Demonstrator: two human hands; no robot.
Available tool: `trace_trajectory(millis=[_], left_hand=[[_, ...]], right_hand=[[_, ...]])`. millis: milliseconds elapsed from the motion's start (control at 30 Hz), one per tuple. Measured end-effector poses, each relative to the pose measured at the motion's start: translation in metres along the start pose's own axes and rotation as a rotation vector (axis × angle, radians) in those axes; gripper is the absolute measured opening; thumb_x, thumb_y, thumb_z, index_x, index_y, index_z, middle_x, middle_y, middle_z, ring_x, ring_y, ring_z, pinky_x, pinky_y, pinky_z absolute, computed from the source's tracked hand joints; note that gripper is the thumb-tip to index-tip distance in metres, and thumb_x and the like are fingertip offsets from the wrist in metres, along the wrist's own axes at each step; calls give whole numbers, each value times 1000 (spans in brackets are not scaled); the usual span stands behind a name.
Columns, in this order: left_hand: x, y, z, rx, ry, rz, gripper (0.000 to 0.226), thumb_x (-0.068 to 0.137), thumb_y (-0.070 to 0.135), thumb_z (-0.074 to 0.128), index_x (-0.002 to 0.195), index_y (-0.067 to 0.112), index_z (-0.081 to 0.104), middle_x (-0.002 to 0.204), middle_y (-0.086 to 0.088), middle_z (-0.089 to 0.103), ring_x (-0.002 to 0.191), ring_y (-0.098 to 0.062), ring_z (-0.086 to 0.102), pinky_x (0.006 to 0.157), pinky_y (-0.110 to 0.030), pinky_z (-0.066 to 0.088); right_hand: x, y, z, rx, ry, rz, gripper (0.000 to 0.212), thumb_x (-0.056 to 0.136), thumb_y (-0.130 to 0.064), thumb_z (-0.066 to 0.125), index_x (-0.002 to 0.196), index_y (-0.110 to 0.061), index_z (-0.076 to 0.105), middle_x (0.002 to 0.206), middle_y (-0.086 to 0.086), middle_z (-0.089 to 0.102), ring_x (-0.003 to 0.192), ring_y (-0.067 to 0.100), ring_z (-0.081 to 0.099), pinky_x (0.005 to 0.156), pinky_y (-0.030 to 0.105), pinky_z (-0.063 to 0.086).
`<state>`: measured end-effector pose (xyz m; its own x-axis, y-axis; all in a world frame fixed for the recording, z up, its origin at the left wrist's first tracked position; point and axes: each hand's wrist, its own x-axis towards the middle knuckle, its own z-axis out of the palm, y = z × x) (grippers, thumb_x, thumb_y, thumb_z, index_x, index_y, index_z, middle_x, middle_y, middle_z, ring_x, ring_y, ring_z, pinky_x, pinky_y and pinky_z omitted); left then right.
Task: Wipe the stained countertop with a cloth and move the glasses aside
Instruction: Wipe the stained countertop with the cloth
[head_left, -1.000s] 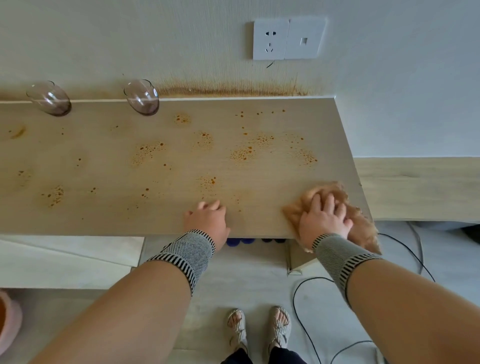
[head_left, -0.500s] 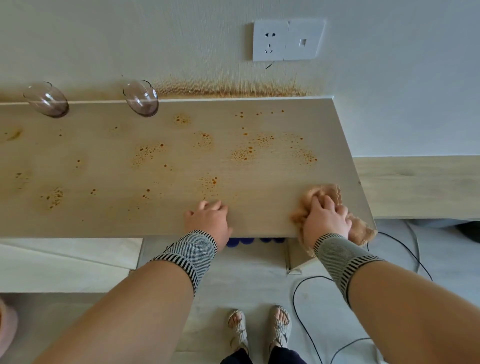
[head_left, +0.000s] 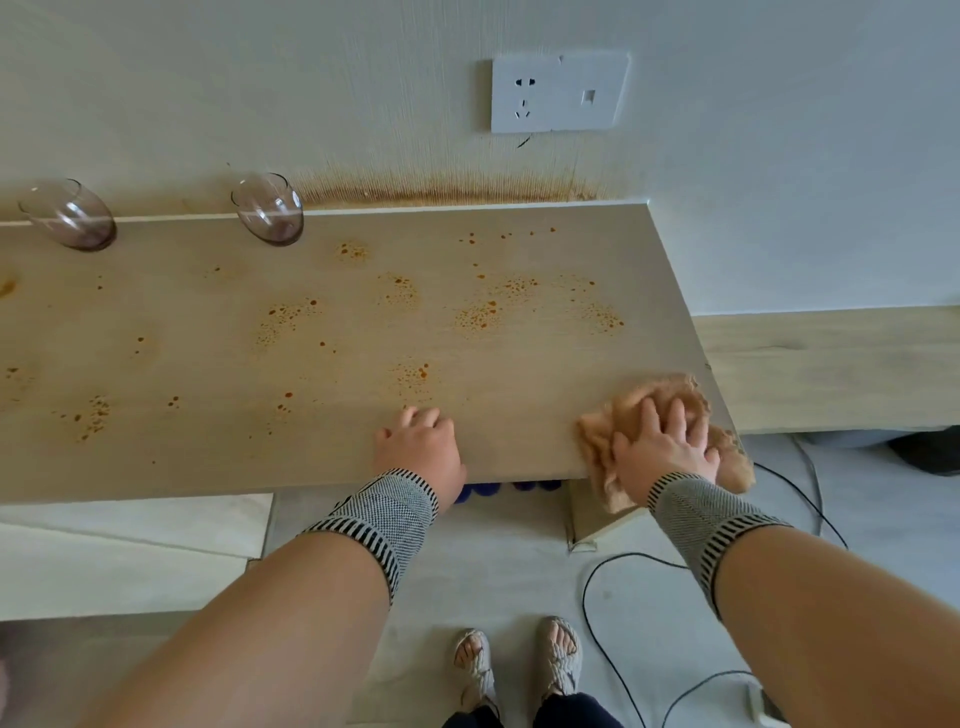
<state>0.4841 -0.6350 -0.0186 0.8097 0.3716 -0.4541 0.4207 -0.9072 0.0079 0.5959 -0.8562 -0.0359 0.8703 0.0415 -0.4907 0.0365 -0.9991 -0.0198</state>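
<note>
Cloth (head_left: 649, 410) spread wider; glasses (head_left: 267, 210) empty.

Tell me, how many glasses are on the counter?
2. One glass stands at the back left, by the wall. The other glass stands further right along the same back edge, also by the wall. No others show, though the countertop runs past the picture's left side.

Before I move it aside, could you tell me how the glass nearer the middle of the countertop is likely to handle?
The glass looks thin and clear, so probably light and fragile. Its rounded sides may be slippery to grip. It stands by the wall, so a sideways push could tip it.
</note>
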Motion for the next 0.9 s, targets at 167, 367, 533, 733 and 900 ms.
trace_trajectory(millis=[167, 367, 533, 733, 900], left_hand=[[9, 13, -8, -3, 18, 14, 69, 90, 35, 60, 150, 23, 28, 164, 2, 12, 149, -26, 8, 114, -51, 21], [24, 36, -16, 18, -19, 58, 66, 93, 32, 50, 153, 28, 22, 165, 8, 4, 150, -24, 4, 114, -53, 18], [33, 56, -17, 24, -50, 47, 68, 94, 34, 50, 155, 28, 19, 165, 10, 1, 151, -23, 2, 116, -55, 16], [47, 70, -26, 20, -69, 3, 68, 95, 34, 50, 155, 27, 18, 165, 11, 2, 151, -23, 2, 116, -55, 16], [52, 74, -29, 7, -141, -20, 72, 96, 40, 50, 157, 26, 15, 165, 11, 3, 151, -24, 0, 117, -59, 11]], right_hand=[[-22, -65, 11, -99, -37, -459, 77, 96, -37, 52, 157, -33, 6, 165, -4, -6, 150, 36, -4, 119, 58, 9], [1, -30, -3, -131, 11, -562, 61, 101, -38, 40, 155, -38, 11, 165, -6, -3, 151, 27, -5, 120, 51, 12], [35, 19, -19, -13, 6, -27, 67, 102, -47, 26, 158, -20, 0, 165, 12, -10, 149, 41, -7, 121, 56, 7], [15, -36, -11, -139, -39, -656, 70, 100, -35, 42, 158, -30, 3, 165, -1, -11, 151, 34, -10, 122, 53, 1], [46, -1, -26, -186, 76, -577, 62, 98, -56, 37, 153, -37, 15, 165, 3, 1, 149, 34, 2, 117, 59, 12]])
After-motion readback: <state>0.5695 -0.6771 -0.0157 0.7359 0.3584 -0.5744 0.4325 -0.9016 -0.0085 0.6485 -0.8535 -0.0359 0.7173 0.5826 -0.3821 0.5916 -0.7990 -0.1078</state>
